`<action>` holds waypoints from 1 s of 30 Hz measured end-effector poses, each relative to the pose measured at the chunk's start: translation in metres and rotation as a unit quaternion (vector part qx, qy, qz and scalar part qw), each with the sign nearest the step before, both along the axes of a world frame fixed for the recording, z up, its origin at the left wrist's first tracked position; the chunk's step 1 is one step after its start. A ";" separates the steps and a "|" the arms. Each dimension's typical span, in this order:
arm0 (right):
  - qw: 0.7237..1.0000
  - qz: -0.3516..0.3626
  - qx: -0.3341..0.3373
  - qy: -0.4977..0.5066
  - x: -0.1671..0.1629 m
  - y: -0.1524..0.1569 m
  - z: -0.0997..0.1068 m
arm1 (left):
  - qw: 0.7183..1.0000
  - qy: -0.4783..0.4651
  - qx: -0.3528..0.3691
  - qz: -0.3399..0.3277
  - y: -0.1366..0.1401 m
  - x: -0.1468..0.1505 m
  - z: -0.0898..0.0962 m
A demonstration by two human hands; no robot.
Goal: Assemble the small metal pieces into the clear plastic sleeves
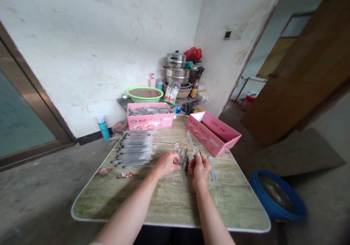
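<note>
My right hand point(201, 169) is closed round a translucent pen barrel point(191, 142), which points up and away from me. To its left, my left hand point(168, 163) has its fingers pinched together over a small heap of dark and clear pen parts point(185, 159). Whatever lies between those fingertips is too small to make out. Several loose clear barrels point(212, 169) rest just right of my right hand. A long row of pens point(136, 148), translucent with dark ends, lies stacked on the left part of the table point(123, 205).
A pink box point(150, 123) full of pens stands at the table's far left edge. Another pink box point(203, 138), tilted at an angle, is at the far right. Behind are a green basin point(144, 99) and stacked pots point(177, 73). A blue tub point(296, 208) sits on the floor at right.
</note>
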State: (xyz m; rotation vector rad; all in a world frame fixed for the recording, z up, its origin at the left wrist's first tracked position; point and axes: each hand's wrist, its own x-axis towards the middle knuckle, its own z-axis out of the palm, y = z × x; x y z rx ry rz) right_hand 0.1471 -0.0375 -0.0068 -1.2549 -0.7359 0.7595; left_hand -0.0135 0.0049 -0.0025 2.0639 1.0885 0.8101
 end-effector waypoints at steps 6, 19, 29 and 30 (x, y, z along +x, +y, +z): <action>1.000 -0.022 -0.004 -0.005 -0.001 -0.001 0.002 | 0.994 -0.038 0.027 0.095 0.009 -0.002 -0.002; 1.000 -0.027 -0.012 -0.007 -0.001 0.000 0.002 | 0.987 0.024 0.154 -0.030 -0.005 0.017 0.004; 1.000 -0.023 -0.006 -0.005 0.000 0.001 0.000 | 0.988 0.046 0.141 -0.047 -0.013 0.027 0.008; 1.000 -0.022 -0.003 -0.002 0.000 0.000 0.000 | 0.993 0.007 0.113 -0.046 -0.012 0.028 0.007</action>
